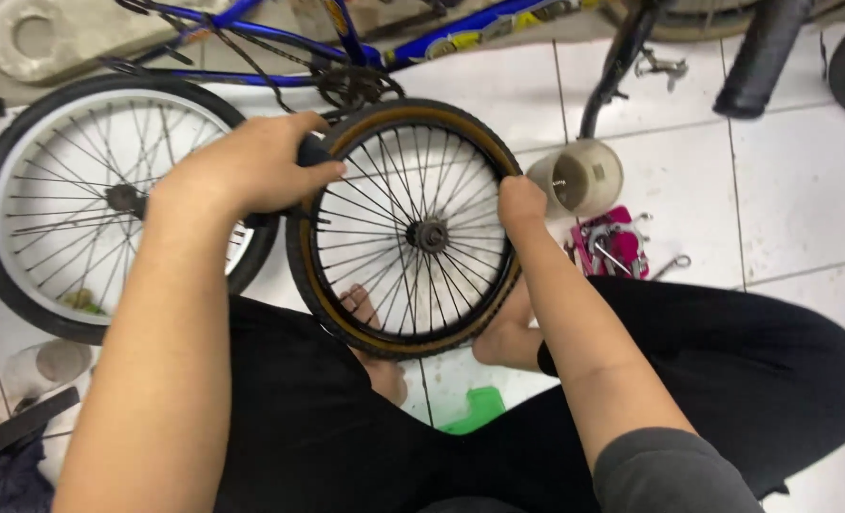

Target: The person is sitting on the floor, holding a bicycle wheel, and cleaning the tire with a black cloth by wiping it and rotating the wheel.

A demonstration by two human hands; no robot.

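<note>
— Nearest me?
— Black-trousered crossed legs [346,427] on white floor tiles [803,190]. I see my left hand [251,171] clenched over the small tan-walled spoked wheel [408,228]; right hand [522,204] gripping its far rim.
— Beyond?
— Larger black-tyred wheel [71,204], blue bicycle frame [346,47].

The white tiled floor [803,190] is strewn with a pink tray of wrenches [613,242], a cream tub [579,178] just behind the tray, and a green scrap [475,411] well in front of it.
</note>
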